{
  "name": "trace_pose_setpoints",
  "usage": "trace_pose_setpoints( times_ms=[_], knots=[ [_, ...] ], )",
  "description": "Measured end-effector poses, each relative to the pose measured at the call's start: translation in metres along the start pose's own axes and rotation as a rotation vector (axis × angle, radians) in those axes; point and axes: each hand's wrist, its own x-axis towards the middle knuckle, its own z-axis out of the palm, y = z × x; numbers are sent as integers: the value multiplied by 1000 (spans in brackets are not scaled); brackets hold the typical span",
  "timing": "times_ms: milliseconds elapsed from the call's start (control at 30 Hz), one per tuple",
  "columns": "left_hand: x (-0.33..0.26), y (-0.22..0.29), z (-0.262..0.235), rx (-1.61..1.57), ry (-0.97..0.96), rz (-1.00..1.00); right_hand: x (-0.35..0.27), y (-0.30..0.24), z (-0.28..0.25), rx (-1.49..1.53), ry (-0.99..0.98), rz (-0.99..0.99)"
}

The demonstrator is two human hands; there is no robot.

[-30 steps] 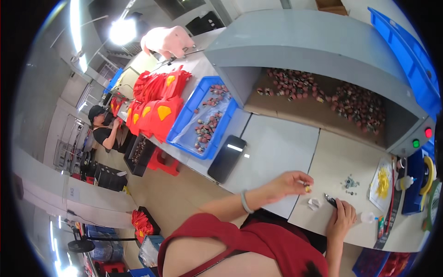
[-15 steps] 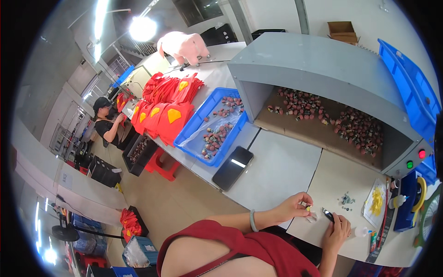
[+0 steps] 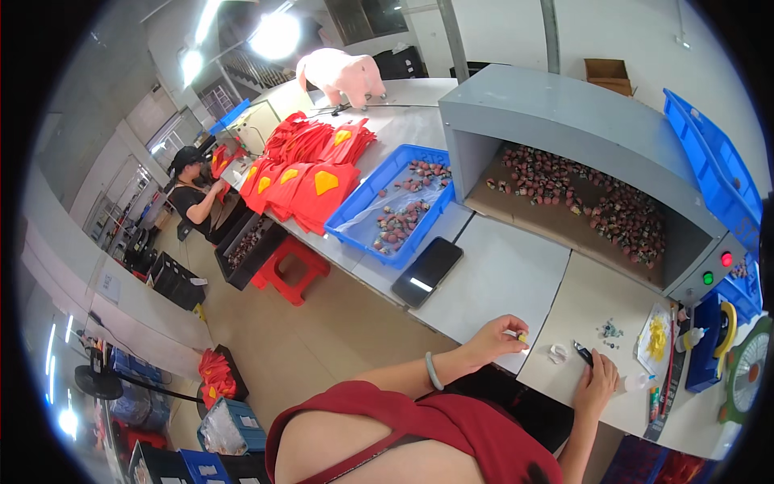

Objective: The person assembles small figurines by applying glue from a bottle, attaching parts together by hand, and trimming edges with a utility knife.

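Note:
My left hand [image 3: 493, 342] is raised over the table's near edge, with a small yellow piece [image 3: 522, 339] pinched between thumb and fingertips. Its exact kind is too small to tell. To the right, my right hand [image 3: 597, 384] rests low over the tabletop, closed around a slim black tool [image 3: 583, 353] with a pale tip that points away to the left. A small crumpled white lump [image 3: 558, 353] lies on the table between the hands. Beyond the tool is a little scatter of grey-blue bits [image 3: 610, 331]. Yellow pieces [image 3: 657, 343] lie on a white sheet farther right.
A grey open-fronted box [image 3: 580, 105] full of small reddish figures stands ahead. Left of it are a phone [image 3: 428, 272], a blue tray [image 3: 387, 202] and red cloth pieces [image 3: 306, 189]. At right sit a small bottle [image 3: 691, 339] and a green fan [image 3: 746, 375]. A co-worker [image 3: 193, 198] sits far left.
My left hand has drawn left, away from the tool, with the small yellow piece. The white lump now lies apart from it on the table. The view has shifted slightly.

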Motion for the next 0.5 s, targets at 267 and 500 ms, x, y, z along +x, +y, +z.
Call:
trace_pose_setpoints(
  times_ms=[267, 500],
  knots=[
    [-117, 173, -17, 245, 56, 606, -4, 4, 0, -7, -14, -28],
    [-279, 281, 60, 1626, 395, 1848, -9, 3, 0, 1, -23, -28]
  ],
)
